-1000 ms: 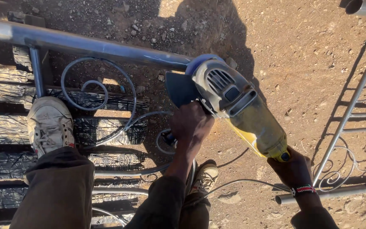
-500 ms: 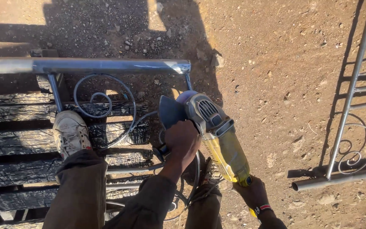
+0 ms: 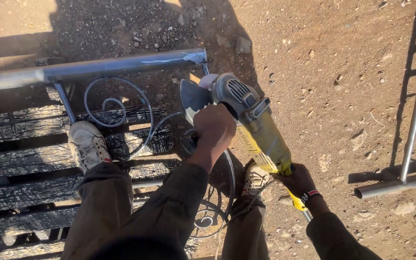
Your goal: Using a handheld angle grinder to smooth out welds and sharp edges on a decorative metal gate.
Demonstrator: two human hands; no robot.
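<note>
At scene centre in the head view, an angle grinder (image 3: 246,120) is held over the right end of a metal frame (image 3: 121,65) with scrollwork. Left hand (image 3: 214,127) is clenched on the side grip near the grey head, steadying the disc guard (image 3: 193,98) just beside the frame's corner post. Right hand (image 3: 298,180) grasps the yellow rear handle, nearer the body. One shoe (image 3: 87,144) rests on charred planks (image 3: 20,163), bracing the stance.
</note>
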